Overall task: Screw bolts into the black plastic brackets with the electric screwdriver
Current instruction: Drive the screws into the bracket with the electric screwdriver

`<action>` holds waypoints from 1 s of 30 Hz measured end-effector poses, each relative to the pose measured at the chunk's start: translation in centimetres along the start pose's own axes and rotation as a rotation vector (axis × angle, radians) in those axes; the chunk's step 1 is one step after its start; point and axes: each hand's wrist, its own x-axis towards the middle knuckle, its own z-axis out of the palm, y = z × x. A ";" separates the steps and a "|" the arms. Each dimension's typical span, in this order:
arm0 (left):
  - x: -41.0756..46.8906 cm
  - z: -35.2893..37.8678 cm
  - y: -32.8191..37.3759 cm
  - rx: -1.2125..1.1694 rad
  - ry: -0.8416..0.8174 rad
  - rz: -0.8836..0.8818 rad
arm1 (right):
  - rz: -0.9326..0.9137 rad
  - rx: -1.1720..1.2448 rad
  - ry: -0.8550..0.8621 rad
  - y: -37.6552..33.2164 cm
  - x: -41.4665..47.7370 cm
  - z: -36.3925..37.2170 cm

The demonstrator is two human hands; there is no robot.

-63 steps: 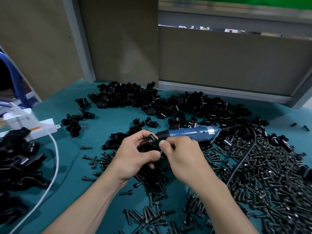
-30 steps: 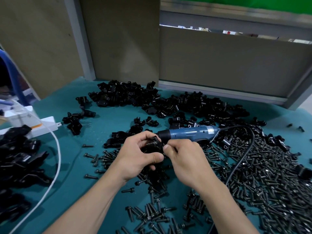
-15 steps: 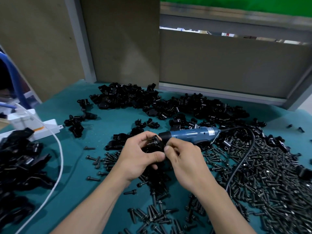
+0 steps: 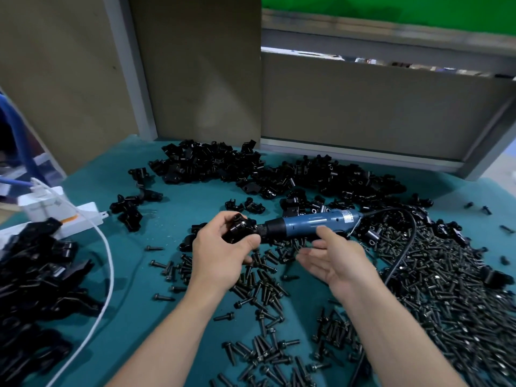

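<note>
Two hands in play. Left hand (image 4: 220, 258) is curled round one black bracket (image 4: 238, 229), thumb on the near side and fingers over the top, holding it up off the teal mat (image 4: 195, 196). Right hand (image 4: 337, 261) is loose, fingers straight, holding nothing. Its fingertips sit right at the blue barrel of the electric screwdriver (image 4: 307, 226) (contact or not, can't tell). The screwdriver lies roughly level, nose toward the bracket. The bit end is hidden by the bracket and the left fingers. Can't see whether a bolt is seated in the held bracket.

Handling, my read:
- **Bracket:** small rigid moulded plastic, light, glossy so a bit slippery. It'll want to spin under torque, so pinch across its flat sides, clear of the hole.
- **Screwdriver:** heaviest item here, stiff barrel. Take it mid-barrel, behind the black collar. Its black cable (image 4: 408, 244) trails right through the bolts and will likely drag.
- **Bolts** (image 4: 432, 289)**:** small, hard, roll easily. Pick by the shank.

Outward: loose bolts spread near and right. The main bracket heap (image 4: 245, 169) is at the far edge. Another bracket stack (image 4: 33, 275) sits at left beside a white power strip (image 4: 81, 216) and white cord (image 4: 111, 275).
</note>
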 end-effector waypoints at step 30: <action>0.2 -0.8 -0.4 0.069 -0.174 -0.085 | 0.320 -0.070 0.239 -4.2 1.7 6.1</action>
